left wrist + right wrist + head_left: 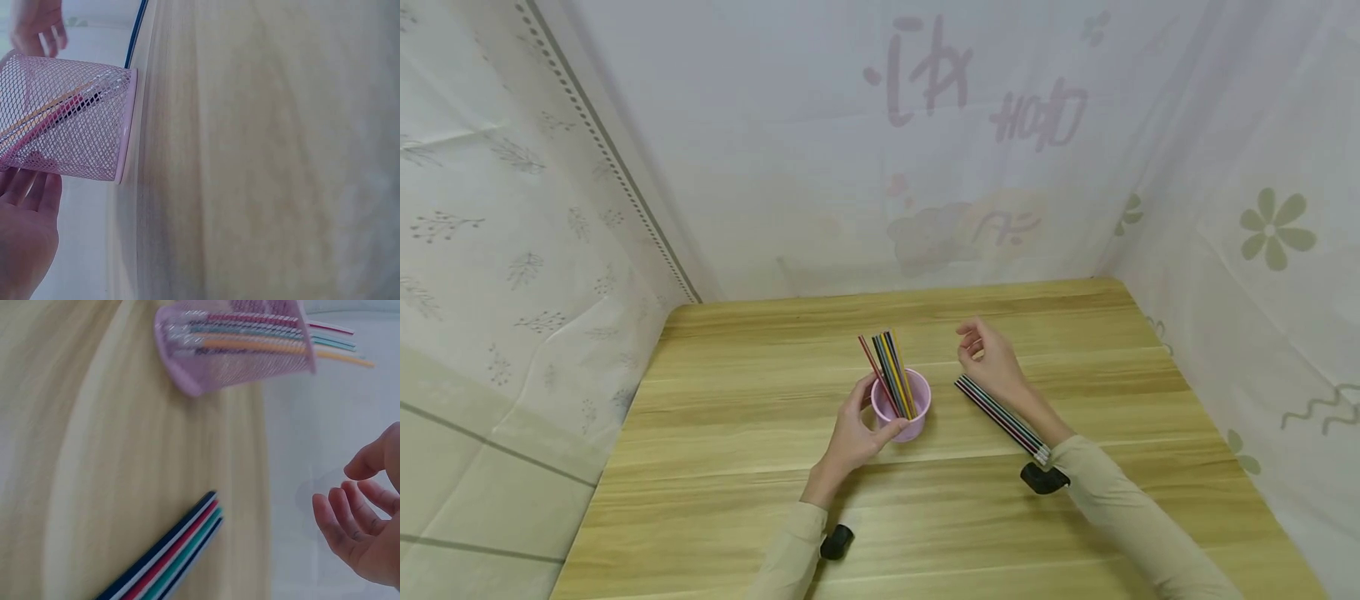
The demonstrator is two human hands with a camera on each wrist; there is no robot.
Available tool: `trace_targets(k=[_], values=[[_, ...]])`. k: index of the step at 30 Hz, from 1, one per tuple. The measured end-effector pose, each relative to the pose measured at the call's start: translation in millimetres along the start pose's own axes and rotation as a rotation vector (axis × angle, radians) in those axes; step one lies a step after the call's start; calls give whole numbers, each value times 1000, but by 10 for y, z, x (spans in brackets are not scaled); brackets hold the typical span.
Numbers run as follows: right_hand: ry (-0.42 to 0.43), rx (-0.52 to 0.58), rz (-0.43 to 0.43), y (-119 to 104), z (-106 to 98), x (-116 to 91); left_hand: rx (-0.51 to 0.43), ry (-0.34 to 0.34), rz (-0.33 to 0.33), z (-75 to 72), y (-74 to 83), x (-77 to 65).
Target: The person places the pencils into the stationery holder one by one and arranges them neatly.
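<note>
A pink mesh pencil cup [901, 432] stands upright on the table, with several coloured pencils [889, 367] leaning inside it. My left hand [853, 437] grips the cup from its left side, thumb at the near rim and fingers around the wall. In the left wrist view, pencils show through the mesh [69, 125]. To the right of the cup, my right hand [990, 357] hovers with loosely curled fingers and holds nothing. Below it a row of striped pencils [1000, 417] lies side by side on the table; the right wrist view shows their dark, red and green barrels [169, 556].
The wood-grain table [715, 433] reaches back to a white printed curtain [820, 167], and similar cloth hangs on both sides. A black wrist device [1043, 478] sits by the right sleeve, another black one [837, 542] by the left sleeve.
</note>
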State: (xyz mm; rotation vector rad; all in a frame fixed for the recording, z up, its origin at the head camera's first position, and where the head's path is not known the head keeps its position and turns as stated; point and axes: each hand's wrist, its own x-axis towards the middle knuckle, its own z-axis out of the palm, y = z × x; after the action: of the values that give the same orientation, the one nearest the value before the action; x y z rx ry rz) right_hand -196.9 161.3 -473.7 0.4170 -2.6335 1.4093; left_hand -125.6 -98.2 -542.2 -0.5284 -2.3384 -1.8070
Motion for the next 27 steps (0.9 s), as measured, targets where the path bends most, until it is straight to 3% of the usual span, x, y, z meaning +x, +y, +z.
trace_targets(k=[2,9,12,19,27], values=[[-12,-12,16,73,-9,-24,7,-3,4,-1,31,1],[-56,-65,46,287,-24,-101,16,-14,20,-68,357,-2],[-79,-77,33,365,-26,-130,7,-12,17,-69,360,-3],[-141,-108,79,508,-15,-216,0,-15,15,-10,-32,3],[-169,-192,47,642,15,-266,10,-12,27,-8,-38,7]])
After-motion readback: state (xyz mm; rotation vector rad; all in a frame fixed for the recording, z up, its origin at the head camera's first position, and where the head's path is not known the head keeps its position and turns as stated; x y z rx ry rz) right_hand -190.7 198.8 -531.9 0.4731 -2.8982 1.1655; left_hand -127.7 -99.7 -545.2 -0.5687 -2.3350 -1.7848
